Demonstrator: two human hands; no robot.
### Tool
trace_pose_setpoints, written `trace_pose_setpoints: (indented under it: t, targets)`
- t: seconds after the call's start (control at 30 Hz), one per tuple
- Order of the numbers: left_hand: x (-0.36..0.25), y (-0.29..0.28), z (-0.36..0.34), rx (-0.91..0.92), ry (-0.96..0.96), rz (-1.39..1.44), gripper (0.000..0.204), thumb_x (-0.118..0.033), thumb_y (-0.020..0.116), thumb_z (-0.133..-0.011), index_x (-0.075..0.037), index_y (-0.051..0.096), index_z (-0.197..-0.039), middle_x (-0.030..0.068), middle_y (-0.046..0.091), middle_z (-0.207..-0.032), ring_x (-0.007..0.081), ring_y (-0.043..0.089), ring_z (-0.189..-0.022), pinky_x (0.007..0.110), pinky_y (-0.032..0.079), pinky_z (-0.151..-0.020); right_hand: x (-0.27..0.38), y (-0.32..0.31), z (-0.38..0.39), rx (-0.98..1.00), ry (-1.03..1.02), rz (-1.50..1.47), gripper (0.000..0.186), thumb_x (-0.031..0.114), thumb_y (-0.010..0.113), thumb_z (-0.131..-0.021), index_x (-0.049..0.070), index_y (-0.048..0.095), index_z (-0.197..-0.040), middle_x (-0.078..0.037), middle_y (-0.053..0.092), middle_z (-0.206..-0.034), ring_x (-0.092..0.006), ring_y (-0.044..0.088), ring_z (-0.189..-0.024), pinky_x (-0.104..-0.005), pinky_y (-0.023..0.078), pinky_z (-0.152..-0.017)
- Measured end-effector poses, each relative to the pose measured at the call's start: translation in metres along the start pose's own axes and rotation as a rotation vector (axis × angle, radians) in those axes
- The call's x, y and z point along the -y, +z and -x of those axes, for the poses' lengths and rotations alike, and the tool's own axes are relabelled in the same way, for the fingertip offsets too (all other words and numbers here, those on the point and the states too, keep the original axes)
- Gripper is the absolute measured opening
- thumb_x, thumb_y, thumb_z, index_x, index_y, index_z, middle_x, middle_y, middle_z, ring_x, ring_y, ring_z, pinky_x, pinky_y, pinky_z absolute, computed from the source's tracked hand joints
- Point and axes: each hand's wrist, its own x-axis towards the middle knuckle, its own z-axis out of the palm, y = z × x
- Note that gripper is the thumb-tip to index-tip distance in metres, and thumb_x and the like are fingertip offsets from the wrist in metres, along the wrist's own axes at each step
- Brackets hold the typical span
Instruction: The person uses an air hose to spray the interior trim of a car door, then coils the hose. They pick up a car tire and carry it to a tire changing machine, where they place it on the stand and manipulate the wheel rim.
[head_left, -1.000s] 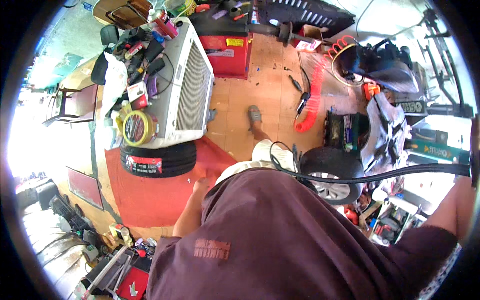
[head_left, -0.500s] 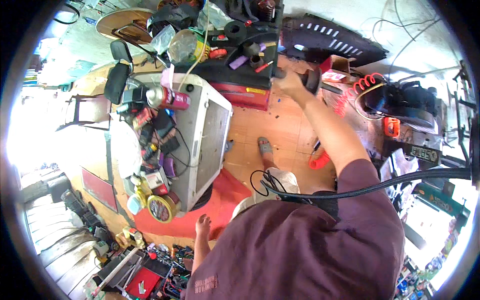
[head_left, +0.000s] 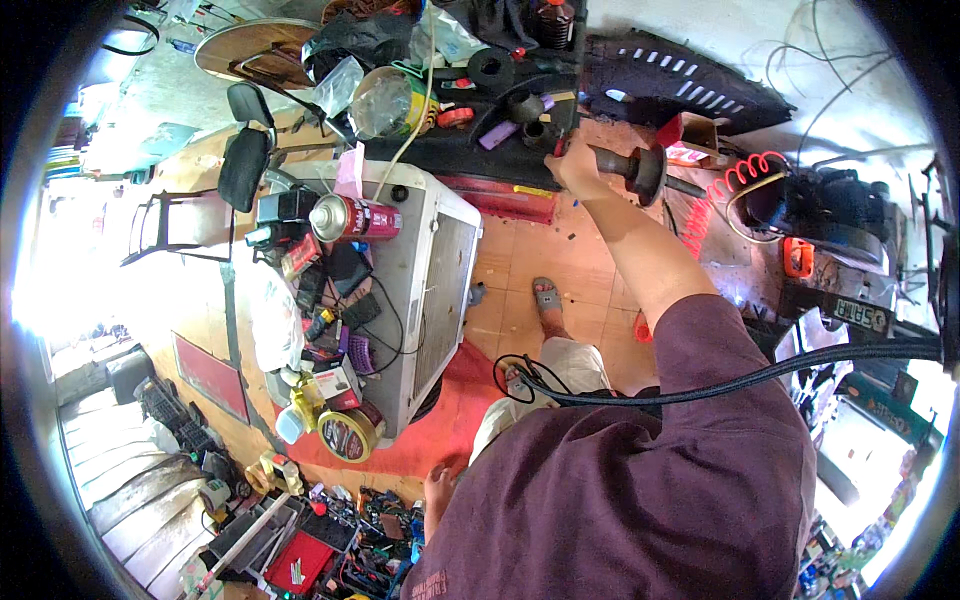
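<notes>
My right arm reaches forward to the end of the black workbench. There my right hand is closed at the bench edge, a slim red pen-like thing showing at its fingers, partly hidden. Just right of that hand is a dark cylinder with a wide round flange and a rod; I cannot tell that I touch it. A purple block and a small dark cup lie on the bench close by. My left hand hangs low beside my body, fingers loosely apart, holding nothing.
Left of me stands a grey-white appliance casing bearing a spray can, a round yellow tin and cables. A red coiled hose and a dark machine are at right. Tools crowd a red tray at lower left.
The view has shifted, so the surroundings sit further right and lower. The slim red thing that lay on the bench is now at my right hand's fingers. My left hand is closer to my body.
</notes>
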Motion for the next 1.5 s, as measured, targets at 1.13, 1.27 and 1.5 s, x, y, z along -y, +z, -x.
trace_pose_setpoints:
  t: [1.13,1.27,1.5]
  targets:
    - [-0.121,0.193,-0.152,1.046,0.444,-1.429,0.039,-0.026,0.055,-0.102,-0.005,0.056,-0.134,0.0092,0.069,-0.107,0.0171,0.064,-0.076,0.028,0.048,-0.058,-0.5,0.228,1.214,-1.517,1.626,-1.412,0.012,0.014,0.057,-0.1,0.012,0.061,-0.111,-0.003,0.064,-0.079,-0.0162,0.064,-0.063,-0.0301,0.052,-0.053]
    - [-0.075,0.267,-0.07,0.626,0.481,-1.077,0.038,-0.03,0.054,-0.102,-0.005,0.057,-0.131,0.0099,0.069,-0.109,0.0195,0.065,-0.083,0.032,0.051,-0.066,-0.572,0.23,1.224,-1.257,1.744,-1.238,0.007,0.012,0.055,-0.1,0.007,0.058,-0.103,-0.008,0.061,-0.071,-0.0197,0.061,-0.053,-0.0331,0.049,-0.045]
    - [0.103,0.403,0.175,0.907,0.699,-1.048,0.044,-0.022,0.056,-0.104,0.002,0.053,-0.141,0.0149,0.065,-0.129,0.0221,0.064,-0.114,0.033,0.051,-0.098,-0.758,0.064,1.192,-0.924,1.199,-0.971,0.007,0.011,0.056,-0.098,0.005,0.059,-0.096,-0.005,0.055,-0.066,-0.0171,0.056,-0.053,-0.0336,0.046,-0.048]
